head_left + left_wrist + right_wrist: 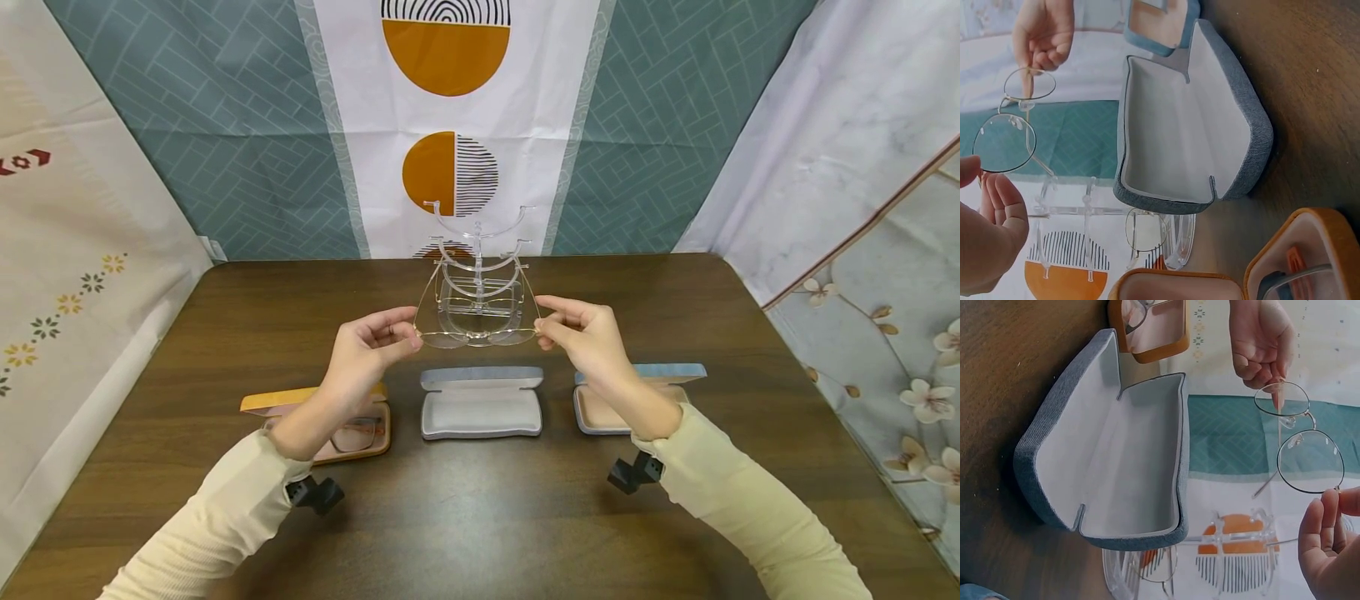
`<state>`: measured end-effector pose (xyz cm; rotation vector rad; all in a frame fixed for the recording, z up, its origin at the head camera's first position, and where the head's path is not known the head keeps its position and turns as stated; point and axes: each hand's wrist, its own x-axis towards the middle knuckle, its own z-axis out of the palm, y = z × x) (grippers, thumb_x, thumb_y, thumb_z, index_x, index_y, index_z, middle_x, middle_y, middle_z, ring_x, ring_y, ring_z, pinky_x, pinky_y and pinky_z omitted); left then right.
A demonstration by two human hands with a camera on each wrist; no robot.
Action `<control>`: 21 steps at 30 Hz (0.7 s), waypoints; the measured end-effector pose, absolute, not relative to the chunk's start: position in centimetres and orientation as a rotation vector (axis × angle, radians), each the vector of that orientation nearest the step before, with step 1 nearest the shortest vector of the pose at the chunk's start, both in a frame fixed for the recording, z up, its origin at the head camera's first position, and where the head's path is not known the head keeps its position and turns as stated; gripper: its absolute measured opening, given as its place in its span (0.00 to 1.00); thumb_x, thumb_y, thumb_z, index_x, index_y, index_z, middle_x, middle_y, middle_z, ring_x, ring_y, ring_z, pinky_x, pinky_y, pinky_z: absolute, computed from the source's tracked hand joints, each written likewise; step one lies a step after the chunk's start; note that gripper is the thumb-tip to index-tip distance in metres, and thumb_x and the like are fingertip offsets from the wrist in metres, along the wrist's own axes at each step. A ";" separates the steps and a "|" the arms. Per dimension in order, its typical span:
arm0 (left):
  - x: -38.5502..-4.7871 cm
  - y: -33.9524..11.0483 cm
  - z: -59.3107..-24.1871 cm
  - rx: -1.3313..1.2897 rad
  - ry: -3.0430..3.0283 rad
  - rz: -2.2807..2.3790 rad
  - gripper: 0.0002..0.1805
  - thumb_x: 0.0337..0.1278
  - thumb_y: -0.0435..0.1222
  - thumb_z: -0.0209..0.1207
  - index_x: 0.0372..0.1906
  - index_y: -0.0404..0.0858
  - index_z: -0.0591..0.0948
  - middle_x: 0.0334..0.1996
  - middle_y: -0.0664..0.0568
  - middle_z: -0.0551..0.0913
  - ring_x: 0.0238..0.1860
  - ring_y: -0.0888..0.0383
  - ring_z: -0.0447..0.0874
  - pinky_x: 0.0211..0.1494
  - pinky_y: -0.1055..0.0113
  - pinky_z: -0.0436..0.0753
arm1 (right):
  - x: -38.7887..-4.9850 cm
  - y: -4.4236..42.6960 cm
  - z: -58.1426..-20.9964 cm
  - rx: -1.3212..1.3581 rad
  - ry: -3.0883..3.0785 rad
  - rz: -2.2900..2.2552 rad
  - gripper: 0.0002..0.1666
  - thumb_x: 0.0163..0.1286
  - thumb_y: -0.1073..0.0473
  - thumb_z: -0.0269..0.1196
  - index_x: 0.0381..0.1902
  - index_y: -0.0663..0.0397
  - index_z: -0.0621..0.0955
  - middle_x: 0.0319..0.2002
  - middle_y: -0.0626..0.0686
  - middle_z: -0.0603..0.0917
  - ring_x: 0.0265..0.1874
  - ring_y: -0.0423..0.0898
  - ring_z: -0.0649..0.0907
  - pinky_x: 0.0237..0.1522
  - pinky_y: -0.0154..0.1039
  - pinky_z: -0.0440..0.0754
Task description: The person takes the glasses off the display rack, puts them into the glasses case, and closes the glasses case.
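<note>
A pair of thin-rimmed eyeglasses (477, 336) is held level between both hands, its temples open and pointing away toward the clear display stand (478, 250). My left hand (369, 343) pinches the left end of the frame near the hinge. At the right end, the thumb and fingers of my right hand (588, 335) pinch it likewise. Both wrist views show the round lenses and the nose pads. Another pair of glasses sits low on the stand, behind the held pair; its rim (1127, 229) appears in the left wrist view.
Below the hands an open grey glasses case (482, 414) lies with nothing in it. An orange case (277, 402), under my left forearm, contains glasses (356, 433). Under my right forearm is an open blue case (667, 372), partly hidden. Curtains hang behind the table.
</note>
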<state>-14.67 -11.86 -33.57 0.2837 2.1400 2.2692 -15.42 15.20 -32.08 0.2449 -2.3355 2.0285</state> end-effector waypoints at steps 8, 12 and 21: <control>-14.1 -11.8 -33.8 0.318 2.216 2.233 0.23 0.46 0.23 0.63 0.51 0.23 0.74 0.24 0.59 0.80 0.30 0.63 0.80 0.36 0.73 0.79 | -14.8 15.4 -32.2 0.241 -2.322 2.055 0.21 0.59 0.73 0.59 0.52 0.69 0.76 0.22 0.45 0.81 0.21 0.39 0.80 0.34 0.34 0.80; -13.7 -11.7 -33.9 0.343 2.237 2.232 0.22 0.46 0.22 0.62 0.51 0.23 0.75 0.24 0.59 0.80 0.30 0.63 0.80 0.36 0.74 0.79 | -14.4 15.4 -32.3 0.241 -2.303 2.078 0.21 0.59 0.74 0.58 0.52 0.70 0.75 0.22 0.45 0.81 0.21 0.39 0.80 0.33 0.33 0.80; -13.3 -11.5 -33.9 0.355 2.268 2.239 0.20 0.44 0.20 0.62 0.48 0.21 0.76 0.23 0.61 0.81 0.28 0.65 0.80 0.34 0.74 0.79 | -13.8 15.3 -32.4 0.228 -2.218 2.153 0.21 0.59 0.75 0.58 0.52 0.73 0.74 0.22 0.44 0.82 0.20 0.40 0.80 0.32 0.33 0.80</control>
